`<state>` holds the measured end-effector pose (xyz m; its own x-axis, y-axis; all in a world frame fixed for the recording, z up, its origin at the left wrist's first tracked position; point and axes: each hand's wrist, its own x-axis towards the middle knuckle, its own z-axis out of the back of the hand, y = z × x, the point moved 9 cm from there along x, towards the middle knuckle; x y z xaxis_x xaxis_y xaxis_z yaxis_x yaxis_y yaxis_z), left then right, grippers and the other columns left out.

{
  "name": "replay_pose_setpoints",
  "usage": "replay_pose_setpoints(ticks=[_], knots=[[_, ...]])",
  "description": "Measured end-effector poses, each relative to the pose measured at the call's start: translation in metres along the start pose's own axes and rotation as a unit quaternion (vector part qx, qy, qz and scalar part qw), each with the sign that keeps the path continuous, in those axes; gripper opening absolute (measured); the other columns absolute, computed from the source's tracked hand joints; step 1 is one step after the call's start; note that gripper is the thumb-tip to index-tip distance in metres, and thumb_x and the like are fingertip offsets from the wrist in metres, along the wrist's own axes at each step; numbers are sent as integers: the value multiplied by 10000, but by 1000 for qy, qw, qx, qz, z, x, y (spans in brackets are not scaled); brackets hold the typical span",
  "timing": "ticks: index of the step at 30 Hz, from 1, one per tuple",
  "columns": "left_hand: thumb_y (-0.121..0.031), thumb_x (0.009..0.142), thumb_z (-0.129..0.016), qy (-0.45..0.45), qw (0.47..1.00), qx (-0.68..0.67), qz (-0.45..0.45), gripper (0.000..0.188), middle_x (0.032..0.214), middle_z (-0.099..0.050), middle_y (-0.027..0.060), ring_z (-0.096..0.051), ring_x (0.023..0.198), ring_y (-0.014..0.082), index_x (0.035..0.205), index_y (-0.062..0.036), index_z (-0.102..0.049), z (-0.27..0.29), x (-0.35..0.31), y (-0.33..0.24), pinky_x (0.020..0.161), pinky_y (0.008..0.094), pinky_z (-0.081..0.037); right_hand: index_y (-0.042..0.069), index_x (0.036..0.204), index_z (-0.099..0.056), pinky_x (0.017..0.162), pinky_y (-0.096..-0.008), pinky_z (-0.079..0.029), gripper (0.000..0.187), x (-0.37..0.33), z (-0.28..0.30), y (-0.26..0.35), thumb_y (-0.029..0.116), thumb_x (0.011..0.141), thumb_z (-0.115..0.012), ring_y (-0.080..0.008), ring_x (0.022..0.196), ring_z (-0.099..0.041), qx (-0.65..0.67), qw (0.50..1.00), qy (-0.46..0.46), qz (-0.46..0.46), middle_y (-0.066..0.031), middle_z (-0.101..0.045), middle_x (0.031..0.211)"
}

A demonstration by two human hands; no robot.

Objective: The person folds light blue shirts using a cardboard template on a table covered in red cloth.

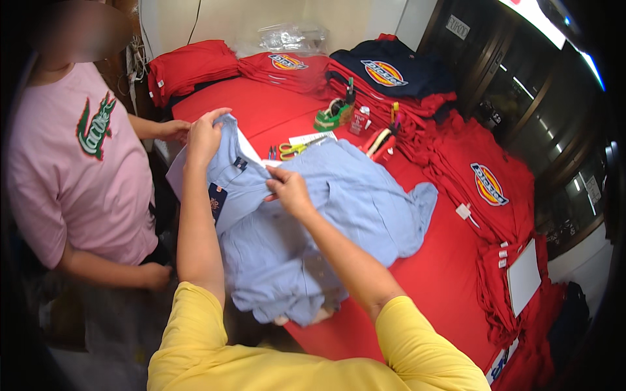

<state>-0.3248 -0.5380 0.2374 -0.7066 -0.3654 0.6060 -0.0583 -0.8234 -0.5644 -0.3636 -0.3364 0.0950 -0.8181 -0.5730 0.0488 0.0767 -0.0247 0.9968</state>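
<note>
A light blue shirt [365, 195] lies spread and rumpled over the near edge of the red-covered table. My left hand [205, 138] grips its collar at the upper left, lifting that part. With thumb and finger, my right hand [289, 189] pinches the shirt's edge at the other side of the neck opening. A dark label sits inside the neck, and a dark blue hang tag [218, 201] dangles below it. Behind the collar shows a white sheet [250, 151], partly hidden. A co-worker's hand [175, 130] is close beside my left hand.
Yellow-handled scissors [293, 150], a green tape dispenser [332, 116] and pens in a holder stand beyond the shirt. Red shirts [195, 65] are stacked at the back and right, with a navy one [391, 68] on top. A co-worker in a pink T-shirt [85, 169] stands at my left.
</note>
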Motion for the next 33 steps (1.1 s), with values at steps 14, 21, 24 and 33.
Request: replay_pose_setpoints(ticks=[14, 21, 24, 33], knots=[[-330, 886, -612, 57, 992, 99, 57, 509, 1348, -542, 132, -504, 1254, 307, 1367, -196, -515, -147, 79, 94, 1021, 671, -286, 39, 1402, -448, 819, -317, -543, 526, 170, 31, -36, -24, 884, -520, -215, 938, -644, -215, 976, 20, -13, -173, -577, 1272], [-232, 842, -684, 334, 940, -67, -23, 498, 1306, -551, 182, -511, 1216, 343, 1294, -63, -558, -135, -91, -35, 1036, 405, -383, 62, 922, -664, 876, -408, -445, 181, -35, 169, 56, 93, 755, -602, -310, 990, -575, -499, 864, -9, 64, -138, -637, 960], [-244, 775, -747, 289, 956, 10, -57, 633, 1378, -461, 202, -470, 1231, 367, 1344, -105, -509, -117, -152, -55, 1020, 435, -382, 52, 898, -649, 880, -409, -434, 142, -91, 200, 37, 83, 768, -601, -317, 992, -560, -498, 862, -80, 38, -139, -620, 941], [-117, 713, -775, 223, 972, -74, 19, 381, 1058, -628, 134, -595, 987, 284, 1049, 6, -643, -40, -262, -34, 865, 352, -459, -9, 899, -617, 759, -283, -460, 114, -281, 211, 111, -83, 815, -594, -173, 810, -579, -362, 889, -222, 171, -69, -584, 840]])
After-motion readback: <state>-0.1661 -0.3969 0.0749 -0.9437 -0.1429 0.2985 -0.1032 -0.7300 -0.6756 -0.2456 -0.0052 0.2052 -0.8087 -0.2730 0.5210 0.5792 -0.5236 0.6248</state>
